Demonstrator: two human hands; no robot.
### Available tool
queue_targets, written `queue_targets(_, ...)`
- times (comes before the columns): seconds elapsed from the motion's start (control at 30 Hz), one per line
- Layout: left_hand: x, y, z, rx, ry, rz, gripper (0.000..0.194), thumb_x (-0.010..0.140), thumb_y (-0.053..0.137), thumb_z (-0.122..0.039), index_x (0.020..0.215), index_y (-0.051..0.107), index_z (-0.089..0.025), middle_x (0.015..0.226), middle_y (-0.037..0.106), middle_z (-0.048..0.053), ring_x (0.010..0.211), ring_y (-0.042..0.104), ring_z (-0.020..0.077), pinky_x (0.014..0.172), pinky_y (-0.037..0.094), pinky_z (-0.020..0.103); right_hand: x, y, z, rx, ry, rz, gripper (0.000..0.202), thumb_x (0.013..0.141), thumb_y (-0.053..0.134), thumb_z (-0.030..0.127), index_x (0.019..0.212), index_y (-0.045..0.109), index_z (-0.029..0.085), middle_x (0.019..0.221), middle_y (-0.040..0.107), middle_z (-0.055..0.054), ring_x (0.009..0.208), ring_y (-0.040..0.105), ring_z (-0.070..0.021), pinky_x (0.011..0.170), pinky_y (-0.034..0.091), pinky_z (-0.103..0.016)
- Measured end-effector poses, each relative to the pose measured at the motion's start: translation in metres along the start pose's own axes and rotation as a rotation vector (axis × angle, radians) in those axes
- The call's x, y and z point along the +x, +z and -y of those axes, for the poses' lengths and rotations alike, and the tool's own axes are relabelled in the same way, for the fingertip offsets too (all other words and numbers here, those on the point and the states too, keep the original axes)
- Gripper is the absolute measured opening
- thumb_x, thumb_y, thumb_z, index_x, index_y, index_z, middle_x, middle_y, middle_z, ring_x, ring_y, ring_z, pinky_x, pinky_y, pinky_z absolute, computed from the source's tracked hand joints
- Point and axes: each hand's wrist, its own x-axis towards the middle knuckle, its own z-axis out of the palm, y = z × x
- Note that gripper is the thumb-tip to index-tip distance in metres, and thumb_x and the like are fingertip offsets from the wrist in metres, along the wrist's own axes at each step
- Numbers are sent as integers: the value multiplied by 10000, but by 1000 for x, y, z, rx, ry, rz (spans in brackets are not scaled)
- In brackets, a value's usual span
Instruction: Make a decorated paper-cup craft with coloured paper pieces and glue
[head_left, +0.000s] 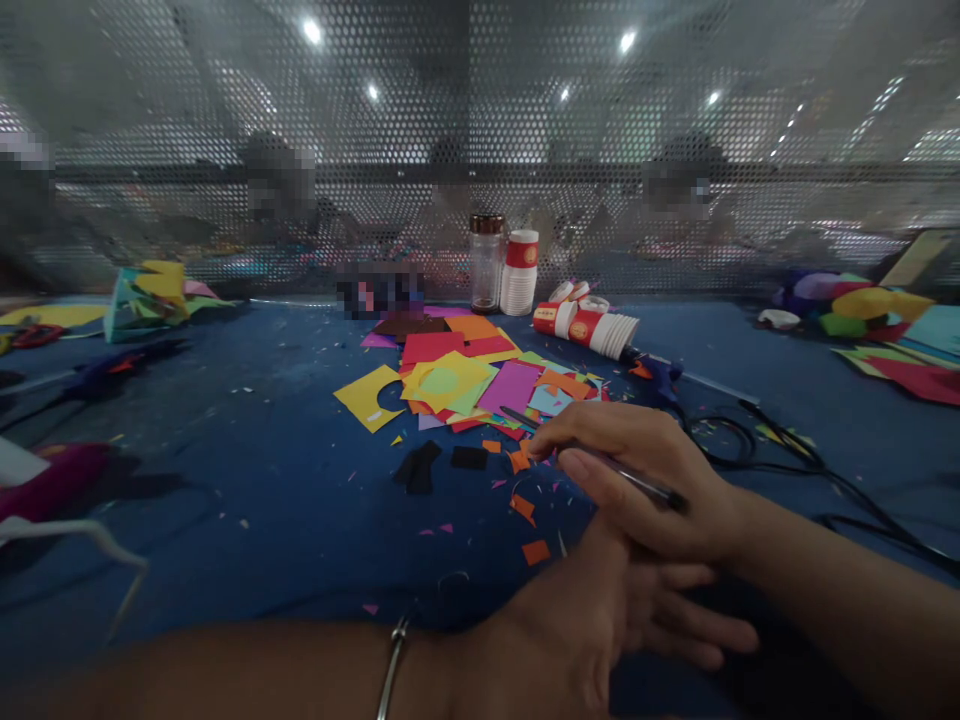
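Note:
A dark slim pen (pixel 637 478) lies in the grip of my right hand (pixel 660 470), its thin tip pointing left over the paper pile. Beneath and partly behind it is my left hand (pixel 585 610), palm turned up, fingers stretched to the right and holding nothing visible. A thin metal bracelet (pixel 394 660) circles my left wrist. Just beyond the pen tip are a purple sheet (pixel 508 388) and a yellow sheet (pixel 457 372) in a heap of coloured paper. Small orange scraps (pixel 535 552) and black pieces (pixel 418 468) lie on the blue table (pixel 300 520).
At the back stand a clear jar (pixel 486 265) and a stack of paper cups (pixel 519 280), with more cups (pixel 600 332) on their side. A glue gun (pixel 660 378) and black cable (pixel 847 490) lie right; another glue gun (pixel 124 365) lies left. A perforated panel (pixel 480 130) closes the far edge.

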Motion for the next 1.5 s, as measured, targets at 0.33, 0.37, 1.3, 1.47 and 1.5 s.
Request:
queue_targets(0.33,-14,-14,2,55,307,78,758,623,822,-443,1271,548,-160,1209,623,175,1062,653,333,912,493,474,1,0,-1,-33,104,-67,234,956,467,250,1026,675,167,945,756,-73,840,704,-177,749,541,-293)
queue_targets(0.37,-16,-12,1,50,339,54,805,611,830,-387,1314,502,-170,1195,623,162,1041,655,313,892,498,454,2,1,-2,-42,115,-74,235,956,470,260,1027,672,163,952,757,-75,848,707,-179,755,542,-294)
queue_targets(1.3,-22,-48,-57,1651,592,-389,434,998,456,-366,603,464,-185,612,522,-7,631,475,154,619,341,291,-14,-35,-81,-436,383,323,537,871,516,543,1229,675,175,1257,692,-151,1165,634,-346,995,490,-490)
queue_targets(1.47,-19,-52,-59,1625,516,-430,338,1020,396,-335,884,668,-186,786,685,36,730,595,187,703,439,323,-11,-39,-80,-463,394,391,560,866,527,549,1224,684,149,1241,690,-175,1165,624,-353,995,481,-501)
queue_targets(1.5,-18,-53,-57,1625,506,-443,292,1012,401,-285,1067,674,-197,903,717,56,817,624,208,759,466,345,-10,-39,-78,-466,399,399,562,867,526,543,1230,680,143,1240,688,-181,1165,622,-356,996,479,-506)
